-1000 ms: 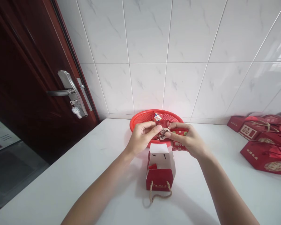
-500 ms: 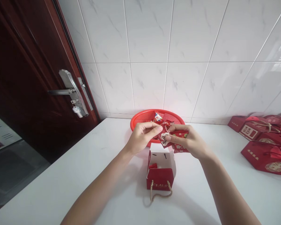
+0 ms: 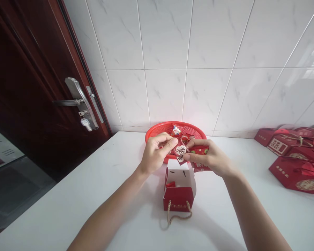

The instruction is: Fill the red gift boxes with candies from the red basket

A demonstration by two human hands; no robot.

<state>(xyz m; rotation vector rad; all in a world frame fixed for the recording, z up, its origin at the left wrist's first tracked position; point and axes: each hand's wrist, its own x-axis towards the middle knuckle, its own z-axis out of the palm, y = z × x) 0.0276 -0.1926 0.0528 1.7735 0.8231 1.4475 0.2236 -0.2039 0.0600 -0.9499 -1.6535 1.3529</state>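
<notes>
Between my two hands hangs a red packet [image 3: 181, 150] with a white round patch and dark characters. My left hand [image 3: 159, 150] pinches its upper left part. The thumb and fingers of my right hand [image 3: 208, 157] hold its right side, and a second red packet [image 3: 202, 166] with green spots hangs under that hand. Behind them stands a red mesh basket [image 3: 154, 129] holding several wrapped packets. Below my hands is an open red box [image 3: 178, 198] with a white inside and a rope handle; a small red item [image 3: 170, 184] lies in it.
Several closed red gift boxes [image 3: 298, 174] are grouped at the right side of the white table [image 3: 99, 181]. A tiled wall rises behind the table. At the left is a dark red door with a metal handle [image 3: 72, 102] and keys.
The packet between my hands has shifted slightly left and turned a little. My left hand has moved slightly left; both hands keep their hold.
</notes>
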